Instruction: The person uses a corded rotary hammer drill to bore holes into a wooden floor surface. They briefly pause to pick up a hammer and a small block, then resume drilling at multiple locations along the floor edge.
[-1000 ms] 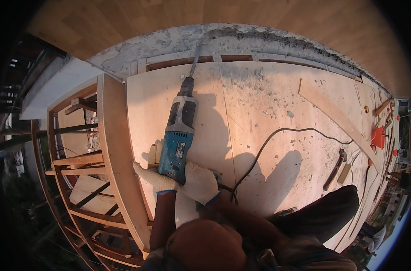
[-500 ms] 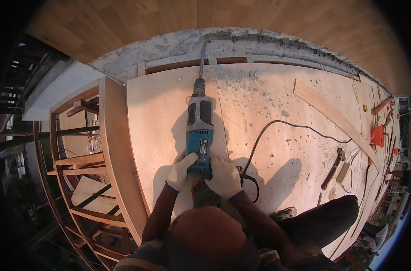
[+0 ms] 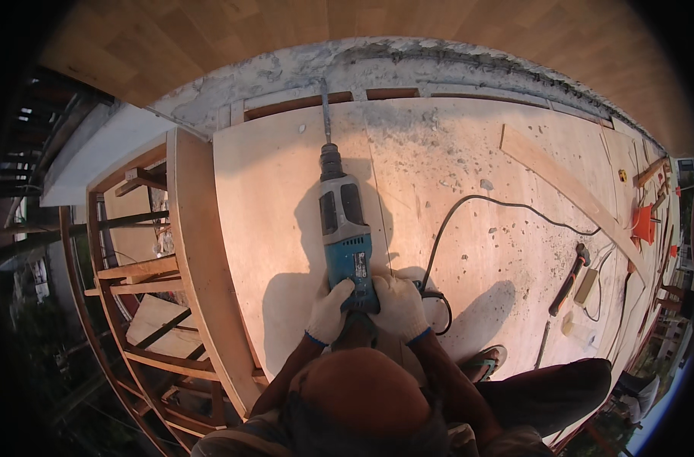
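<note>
My gloved left hand [image 3: 328, 312] is closed round the rear left of a teal-and-grey power hammer drill [image 3: 347, 236]. My gloved right hand [image 3: 399, 306] grips the rear right side of that tool. Its long steel bit [image 3: 326, 114] points away from me, with the tip at the rough, chipped concrete strip [image 3: 278, 68] beyond the plywood sheet [image 3: 252, 183]; whether the tip touches it I cannot tell. A black cord [image 3: 469, 199] runs from the tool to the right across the plywood, among scattered rubble.
A timber frame [image 3: 179, 289] with openings stands along the left. On the right lie a wooden board [image 3: 560, 186], a hammer [image 3: 568, 286], a small block [image 3: 585, 289] and an orange object [image 3: 642, 221]. A sandalled foot [image 3: 484, 365] is below right. A wooden panelled surface [image 3: 339, 19] borders the concrete.
Both hands have shifted their hold to either side of the drill's rear. The tool has swung from slanting to nearly straight ahead, its rear moving right and its tip slightly left.
</note>
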A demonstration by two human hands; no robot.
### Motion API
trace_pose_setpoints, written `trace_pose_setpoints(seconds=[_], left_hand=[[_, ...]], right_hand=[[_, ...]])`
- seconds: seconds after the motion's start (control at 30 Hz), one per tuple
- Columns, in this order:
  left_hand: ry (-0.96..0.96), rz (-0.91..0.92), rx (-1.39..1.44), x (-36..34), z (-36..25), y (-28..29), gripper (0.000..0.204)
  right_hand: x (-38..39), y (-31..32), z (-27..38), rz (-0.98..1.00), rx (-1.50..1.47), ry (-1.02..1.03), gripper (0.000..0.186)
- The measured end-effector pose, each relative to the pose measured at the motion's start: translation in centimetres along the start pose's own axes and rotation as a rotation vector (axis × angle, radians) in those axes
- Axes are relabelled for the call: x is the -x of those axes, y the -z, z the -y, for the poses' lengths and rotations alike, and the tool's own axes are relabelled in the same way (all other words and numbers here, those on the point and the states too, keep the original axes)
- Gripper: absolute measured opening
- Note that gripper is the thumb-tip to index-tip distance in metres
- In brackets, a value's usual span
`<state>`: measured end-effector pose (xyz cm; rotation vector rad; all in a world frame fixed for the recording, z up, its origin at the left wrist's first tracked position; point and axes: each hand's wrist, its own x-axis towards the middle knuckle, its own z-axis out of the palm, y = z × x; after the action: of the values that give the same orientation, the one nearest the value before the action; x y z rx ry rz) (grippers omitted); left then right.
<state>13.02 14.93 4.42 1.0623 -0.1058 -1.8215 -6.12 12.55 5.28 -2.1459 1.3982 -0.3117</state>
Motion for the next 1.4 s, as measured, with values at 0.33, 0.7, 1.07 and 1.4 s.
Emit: trace_pose_setpoints(seconds=[0.33, 0.7, 1.07, 1.4], left_hand=[[-0.071, -0.023, -0.057, 0.1, -2.3, 4.2, 0.06], [0.083, 0.244, 0.242, -4.3, -6.9, 5.3, 0.12], [0.128, 0.357, 0.249, -7.5, -4.4, -3.5, 0.106], [0.084, 0.337, 0.195, -6.5, -4.3, -10.8, 0.107]], right_hand=[[-1.9, -1.6, 3.8, 0.08, -0.005, -0.03, 0.041], [-1.9, -1.2, 8.8, 0.072, -0.268, -0.121, 0.064], [2.0, 2.3, 2.0, -0.058, -0.405, -0.183, 0.067], [2.2, 7.1, -1.9, -0.149, -0.459, -0.073, 0.058]])
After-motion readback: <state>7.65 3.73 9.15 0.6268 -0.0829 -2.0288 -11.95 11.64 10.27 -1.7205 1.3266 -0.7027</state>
